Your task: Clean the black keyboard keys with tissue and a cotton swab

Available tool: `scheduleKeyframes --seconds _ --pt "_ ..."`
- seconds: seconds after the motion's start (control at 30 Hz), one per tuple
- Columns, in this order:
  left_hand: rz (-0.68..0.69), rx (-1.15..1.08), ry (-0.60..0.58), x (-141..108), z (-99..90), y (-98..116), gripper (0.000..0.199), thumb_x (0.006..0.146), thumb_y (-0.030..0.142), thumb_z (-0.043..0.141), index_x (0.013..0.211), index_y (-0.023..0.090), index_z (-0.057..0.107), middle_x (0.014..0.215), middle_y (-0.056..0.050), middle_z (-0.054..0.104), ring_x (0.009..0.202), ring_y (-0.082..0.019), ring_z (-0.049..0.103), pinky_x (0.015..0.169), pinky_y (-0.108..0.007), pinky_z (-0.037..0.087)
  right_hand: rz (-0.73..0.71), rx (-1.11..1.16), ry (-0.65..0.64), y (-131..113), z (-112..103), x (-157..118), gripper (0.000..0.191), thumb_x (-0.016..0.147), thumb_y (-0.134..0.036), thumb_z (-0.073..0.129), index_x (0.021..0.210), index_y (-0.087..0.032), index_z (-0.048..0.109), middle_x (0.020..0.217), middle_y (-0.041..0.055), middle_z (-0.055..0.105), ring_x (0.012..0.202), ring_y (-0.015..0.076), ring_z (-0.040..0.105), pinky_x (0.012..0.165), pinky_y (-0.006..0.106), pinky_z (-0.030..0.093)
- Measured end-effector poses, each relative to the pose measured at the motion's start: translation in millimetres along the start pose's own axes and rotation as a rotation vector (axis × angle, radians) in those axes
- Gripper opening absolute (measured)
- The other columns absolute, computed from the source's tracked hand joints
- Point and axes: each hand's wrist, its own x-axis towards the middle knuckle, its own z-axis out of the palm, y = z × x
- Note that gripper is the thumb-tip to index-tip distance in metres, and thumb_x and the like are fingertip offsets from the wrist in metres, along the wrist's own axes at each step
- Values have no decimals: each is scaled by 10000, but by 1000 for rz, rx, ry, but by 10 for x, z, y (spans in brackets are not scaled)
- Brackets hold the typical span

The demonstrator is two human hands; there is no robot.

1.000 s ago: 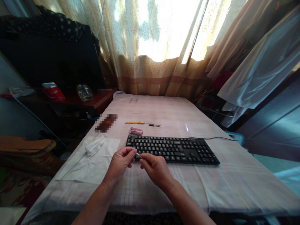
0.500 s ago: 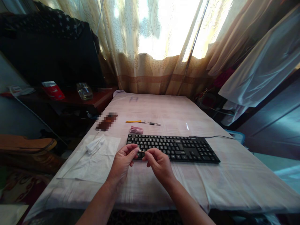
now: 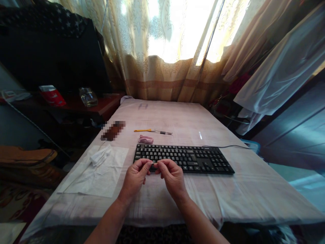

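My left hand (image 3: 135, 178) and my right hand (image 3: 174, 178) meet just over the front left part of a black keyboard (image 3: 188, 158). Each pinches with thumb and forefinger. Between the fingertips shows a bit of a small whitish thing (image 3: 152, 163), mostly hidden, so its kind is unclear. The keyboard lies flat, keys up, its cable (image 3: 233, 146) running off to the right. Behind its left end rests a folded pink cloth (image 3: 146, 139). Farther back lies a thin tool with a yellow handle (image 3: 142, 130), with a slim metal tool with a dark grip (image 3: 163, 132) at its right end.
A white paper sheet (image 3: 111, 183) with a crumpled white tissue (image 3: 100, 156) lies left on the cloth-covered table (image 3: 177, 117). Behind it is a blurred-out brown object (image 3: 113, 131). A glass jar (image 3: 88, 97) and red packet (image 3: 53, 96) stand on the side cabinet.
My hands have drawn closer together, and the small whitish thing between them is less visible now. The whole view has shifted slightly; the things on the table stay put.
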Motion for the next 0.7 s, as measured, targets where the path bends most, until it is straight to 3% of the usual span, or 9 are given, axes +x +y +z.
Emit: scheduleKeyframes --seconds 0.07,0.2,0.33,0.57,0.7 --pt "63 82 4 -5 -5 2 450 695 630 685 781 189 670 537 45 535 409 -89 408 409 -231 320 9 3 -8 10 -3 -3 322 796 -511 695 784 -190 679 747 67 765 567 155 647 460 241 462" --pt "214 229 34 -20 -14 23 337 782 551 625 690 228 636 614 10 570 593 -155 533 589 -268 410 17 13 -13 26 -10 -12 310 802 -496 695 776 -187 681 721 59 755 559 149 634 484 245 476" --pt "304 325 21 -20 -25 24 319 825 508 574 652 242 603 655 -5 582 676 -184 546 687 -293 417 13 -1 -16 25 -29 -17 316 795 -503 701 788 -188 710 719 60 757 564 160 641 498 262 504" --pt "292 377 -49 10 -18 25 439 888 548 465 580 239 510 516 13 466 591 -175 507 583 -275 386 13 -11 -38 26 -94 22 274 764 -466 736 819 -199 753 737 53 769 566 170 659 518 279 539" --pt "249 359 -96 83 -4 73 452 858 597 501 592 233 526 500 25 457 526 -151 467 530 -260 375 11 -12 -82 23 -132 108 216 766 -416 742 821 -208 758 773 45 766 615 168 676 589 284 569"
